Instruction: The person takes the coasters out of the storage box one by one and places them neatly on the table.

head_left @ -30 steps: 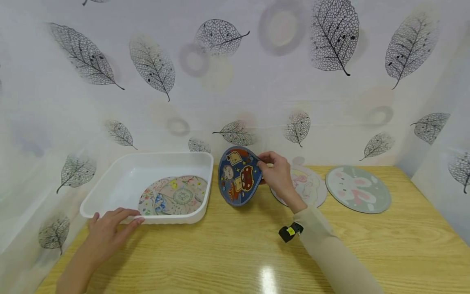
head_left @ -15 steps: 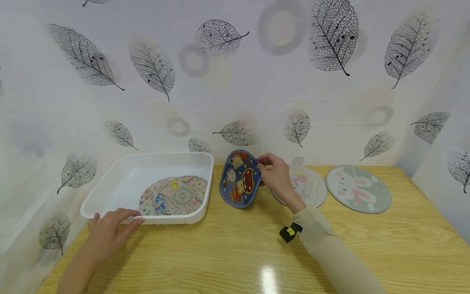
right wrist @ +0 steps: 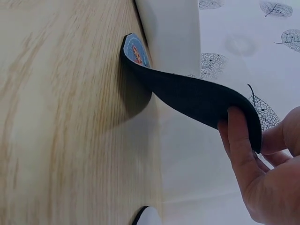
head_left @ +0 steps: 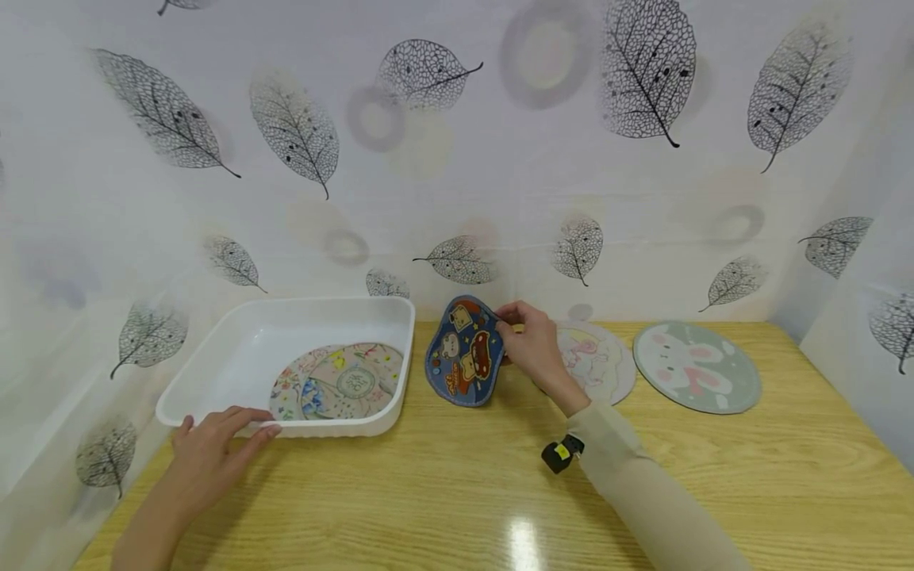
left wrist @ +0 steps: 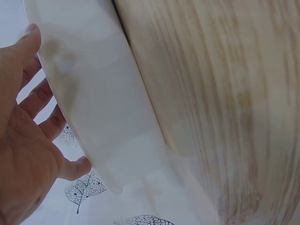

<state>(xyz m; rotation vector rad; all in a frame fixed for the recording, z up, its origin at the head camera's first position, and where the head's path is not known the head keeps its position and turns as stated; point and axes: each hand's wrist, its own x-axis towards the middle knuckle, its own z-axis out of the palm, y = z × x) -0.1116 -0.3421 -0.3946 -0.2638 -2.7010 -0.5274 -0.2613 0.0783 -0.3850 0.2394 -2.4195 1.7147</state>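
Note:
My right hand (head_left: 531,341) pinches the right edge of a round blue cartoon-print mouse pad (head_left: 462,357) just right of a white plastic tray (head_left: 336,429). The pad is bent and tilted up; in the right wrist view its black underside (right wrist: 197,99) curves, with the far end low near the tabletop and the fingers and thumb on either face of the raised edge. My left hand (head_left: 210,456) rests its fingers on the tray's front rim. In the left wrist view those spread fingertips touch the tray (left wrist: 108,93). Two overlapping floral round pads (head_left: 350,392) lie inside the tray.
Behind my right hand a pink-and-white round pad (head_left: 603,365) lies partly covered. Farther right is a grey-green rabbit pad (head_left: 696,369). Everything stands on a wood-grain table (head_left: 428,492), with a leaf-print cloth (head_left: 500,174) hanging behind and at both sides.
The blue mouse pad has sunk slightly and flexed more, its top edge lower, and my right hand has come down a little with it. My left hand stays on the tray rim.

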